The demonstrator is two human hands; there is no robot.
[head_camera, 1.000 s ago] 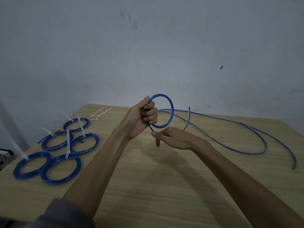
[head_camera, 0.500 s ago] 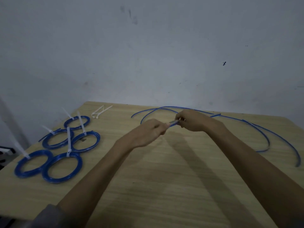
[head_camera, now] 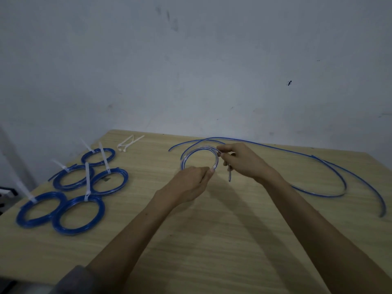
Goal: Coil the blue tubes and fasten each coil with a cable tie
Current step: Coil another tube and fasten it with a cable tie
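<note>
Blue tube [head_camera: 198, 154] arcs in a loop between both hands: left hand [head_camera: 192, 183] pinches its lower end, right hand [head_camera: 244, 162] pinches the top (motion-blurred), above the wooden table [head_camera: 212, 240].

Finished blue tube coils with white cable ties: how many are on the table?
5, all on the wooden table's left side: far, middle-left, middle-right, near-left, near-right. None seems hidden.

The scene is dimly lit; soft arm shadows are cast on the worktop [head_camera: 212, 240], and edges are bent.
</note>
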